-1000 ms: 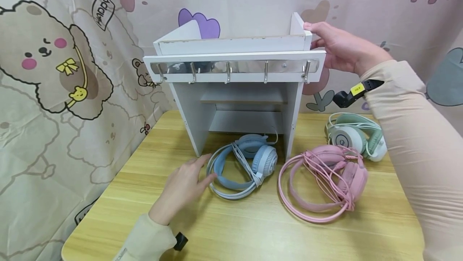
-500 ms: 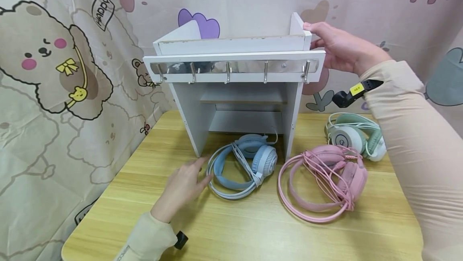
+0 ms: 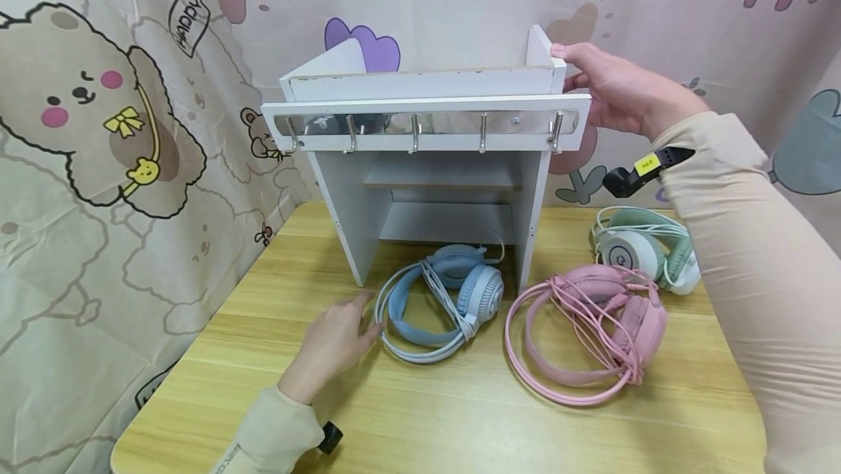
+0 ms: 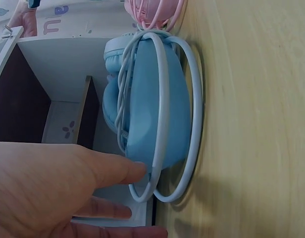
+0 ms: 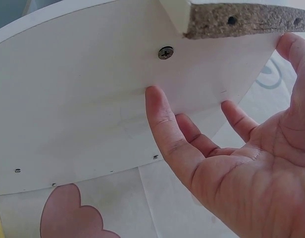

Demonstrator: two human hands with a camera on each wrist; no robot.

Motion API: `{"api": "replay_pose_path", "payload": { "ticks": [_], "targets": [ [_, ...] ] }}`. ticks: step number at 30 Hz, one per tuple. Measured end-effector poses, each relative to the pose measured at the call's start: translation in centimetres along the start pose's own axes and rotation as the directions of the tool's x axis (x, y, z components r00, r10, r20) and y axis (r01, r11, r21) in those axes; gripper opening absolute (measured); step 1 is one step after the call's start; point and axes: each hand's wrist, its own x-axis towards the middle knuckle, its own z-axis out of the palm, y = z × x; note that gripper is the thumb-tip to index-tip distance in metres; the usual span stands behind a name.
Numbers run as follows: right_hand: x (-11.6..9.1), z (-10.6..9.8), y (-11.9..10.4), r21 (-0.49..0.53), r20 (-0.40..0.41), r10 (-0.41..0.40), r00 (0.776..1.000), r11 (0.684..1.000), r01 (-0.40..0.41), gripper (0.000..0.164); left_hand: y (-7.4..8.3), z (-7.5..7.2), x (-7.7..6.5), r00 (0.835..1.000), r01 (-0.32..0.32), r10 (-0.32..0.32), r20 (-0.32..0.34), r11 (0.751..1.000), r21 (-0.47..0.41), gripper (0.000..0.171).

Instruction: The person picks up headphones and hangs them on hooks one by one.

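On the table, at the foot of a white shelf unit (image 3: 322, 207), lies a pair of blue headphones (image 3: 423, 335) with its cable bundled round it. My left hand (image 3: 331, 339) is beside its left edge, fingers loosely extended. In the left wrist view, the thumb (image 4: 125, 168) is right at the headband; whether it touches is unclear. My right hand (image 3: 620, 90) rests its fingertips on the outer side panel (image 5: 93, 99) of the unit, thumb at the top edge. In the right wrist view, those fingers are spread and slightly bent.
Pink headphones (image 3: 640, 328) lie right of the blue pair, with white-and-green headphones (image 3: 634, 251) behind them. A rail with several metal hooks (image 3: 414, 131) crosses the unit's front. A patterned cloth (image 3: 98, 277) hangs behind and left of the wooden table (image 3: 460, 423).
My left hand has drawn back slightly to the left, its thumb leaving the inside of the blue headphones' band. The right hand stays on the shelf unit.
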Motion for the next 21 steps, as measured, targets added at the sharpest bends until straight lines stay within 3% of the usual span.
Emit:
{"api": "replay_pose_path", "payload": {
  "ticks": [8, 21],
  "targets": [
    [0.01, 0.02, 0.04, 0.001, -0.005, 0.003, 1.000, 1.000, -0.003, 0.046, -0.28, 0.53, 0.01, 0.998, 0.039, -0.040, 0.039, 0.999, 0.010, 0.059],
    [-0.14, 0.16, 0.00, 0.002, -0.007, 0.002, 1.000, 1.000, -0.002, 0.046, -0.17, 0.83, -0.05, 0.997, 0.026, -0.021, 0.073, 0.997, -0.070, 0.048]
  ]
}}
